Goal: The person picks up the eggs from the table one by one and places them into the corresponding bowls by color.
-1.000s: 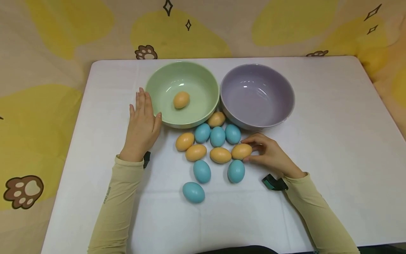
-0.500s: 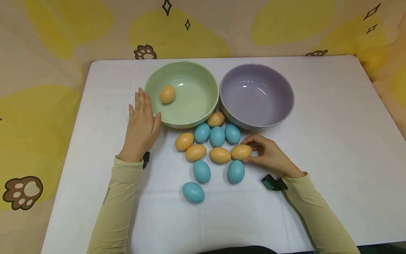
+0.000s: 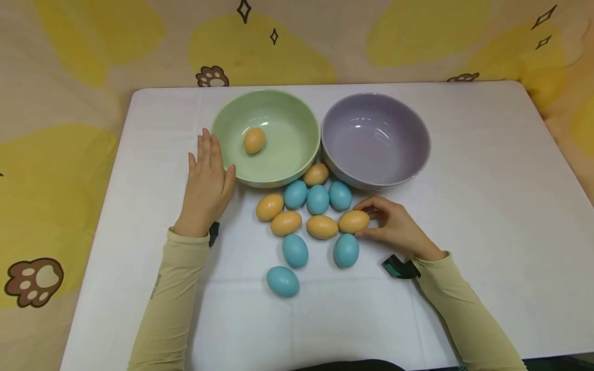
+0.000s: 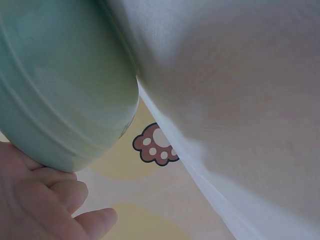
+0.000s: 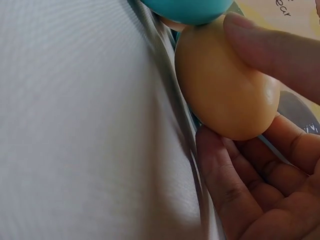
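My left hand (image 3: 206,188) lies with straight fingers along the left side of a green bowl (image 3: 287,123). In the left wrist view, its fingers (image 4: 72,195) are at the bowl's outer wall. A single orange egg (image 3: 254,140) sits inside that bowl. My right hand (image 3: 394,226) pinches another orange egg (image 3: 353,221) between thumb and fingers, at the right end of a loose group. A blue egg (image 3: 346,251) is just below it, and another orange egg (image 3: 322,226) is close on its left. The right wrist view shows the held egg (image 5: 225,80) from near.
A purple bowl (image 3: 376,144) stands right beside the green one. In front of both bowls lie several blue eggs (image 3: 317,200) and orange eggs (image 3: 286,223) on a white tablecloth (image 3: 487,206). The nearest blue egg (image 3: 283,281) lies toward the person.
The orange egg in the green bowl has rolled left, then slightly back right. Both hands stay in place, the right one still pinching its egg.
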`<state>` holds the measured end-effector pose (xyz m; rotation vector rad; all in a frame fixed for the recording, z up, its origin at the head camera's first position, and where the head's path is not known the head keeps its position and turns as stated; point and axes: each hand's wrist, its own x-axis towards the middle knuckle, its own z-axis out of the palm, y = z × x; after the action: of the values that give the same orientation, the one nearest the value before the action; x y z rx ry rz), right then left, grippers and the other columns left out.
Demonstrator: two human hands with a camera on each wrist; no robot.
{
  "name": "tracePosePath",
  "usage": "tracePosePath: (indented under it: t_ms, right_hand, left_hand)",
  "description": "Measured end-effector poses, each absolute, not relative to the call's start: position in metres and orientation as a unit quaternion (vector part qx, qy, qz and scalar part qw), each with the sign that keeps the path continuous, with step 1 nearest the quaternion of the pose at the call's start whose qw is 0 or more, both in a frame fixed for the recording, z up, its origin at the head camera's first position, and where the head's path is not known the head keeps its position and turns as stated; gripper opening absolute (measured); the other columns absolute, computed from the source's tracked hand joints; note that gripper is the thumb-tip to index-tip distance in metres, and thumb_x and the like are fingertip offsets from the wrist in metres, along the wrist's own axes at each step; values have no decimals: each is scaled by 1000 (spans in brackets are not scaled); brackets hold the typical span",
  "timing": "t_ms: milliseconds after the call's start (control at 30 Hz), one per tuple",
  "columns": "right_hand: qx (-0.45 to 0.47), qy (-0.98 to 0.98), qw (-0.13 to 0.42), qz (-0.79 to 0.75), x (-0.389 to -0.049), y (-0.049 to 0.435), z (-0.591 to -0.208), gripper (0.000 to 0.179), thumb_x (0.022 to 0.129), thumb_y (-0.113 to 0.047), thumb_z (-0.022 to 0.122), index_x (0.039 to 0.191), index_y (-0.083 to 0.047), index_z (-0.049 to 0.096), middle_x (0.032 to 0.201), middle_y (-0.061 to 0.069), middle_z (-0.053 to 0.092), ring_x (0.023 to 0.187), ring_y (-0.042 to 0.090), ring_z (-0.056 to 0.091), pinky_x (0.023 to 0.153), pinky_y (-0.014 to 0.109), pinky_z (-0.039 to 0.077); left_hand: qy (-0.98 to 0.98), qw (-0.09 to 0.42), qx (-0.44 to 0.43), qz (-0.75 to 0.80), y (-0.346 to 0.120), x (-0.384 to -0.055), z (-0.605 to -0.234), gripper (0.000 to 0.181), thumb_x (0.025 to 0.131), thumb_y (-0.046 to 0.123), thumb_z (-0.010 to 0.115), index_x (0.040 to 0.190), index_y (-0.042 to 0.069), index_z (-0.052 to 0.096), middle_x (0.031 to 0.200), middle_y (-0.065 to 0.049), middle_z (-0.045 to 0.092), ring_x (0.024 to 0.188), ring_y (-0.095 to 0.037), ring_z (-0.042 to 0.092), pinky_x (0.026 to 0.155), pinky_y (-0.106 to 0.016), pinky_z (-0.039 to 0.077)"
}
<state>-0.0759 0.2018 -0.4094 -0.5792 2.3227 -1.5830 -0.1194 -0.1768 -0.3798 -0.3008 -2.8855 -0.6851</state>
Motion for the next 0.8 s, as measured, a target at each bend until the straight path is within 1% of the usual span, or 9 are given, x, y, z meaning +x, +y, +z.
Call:
tracePosePath:
  t_ms: [233,400,500,667,800]
  right_hand:
    - [-178,802,138,-553,-75,201,-406,43,69,-3,82,108,-2,63,108,8,61,97,16,60,86,24,47]
    - [-172,799,132,-561,-74,200,-403,43,69,-1,82,108,-1,63,107,9,62,96,16,60,85,25,48]
    - [-173,799,123,-562,-74,199,-402,43,68,0,82,107,-1,64,106,10,63,96,14,60,85,24,47]
    - [-183,798,102,-565,-73,199,-401,45,67,4,82,107,0,64,106,10,63,97,12,58,87,24,46]
    - [-204,795,88,-565,-74,199,-399,46,66,6,81,108,1,63,106,10,62,98,11,56,87,23,46]
  left_hand:
    - [-966,79,-100,-225,-177,-120,-381,64,99,25,33,145,-13,10,155,-22,-2,143,-27,-7,111,-55,2]
    - [-965,84,-101,-228,-177,-119,-380,63,99,23,34,145,-13,10,155,-22,-2,143,-31,-3,111,-55,3]
    - [-964,85,-102,-229,-177,-119,-379,63,99,22,35,145,-13,10,155,-22,-2,143,-33,-1,110,-55,3]
    - [-964,85,-103,-231,-177,-119,-379,63,99,22,34,145,-13,10,155,-22,-2,143,-30,-3,110,-55,4]
    - [-963,87,-105,-231,-177,-120,-380,63,99,22,34,145,-14,10,155,-23,-2,143,-32,-2,110,-56,4]
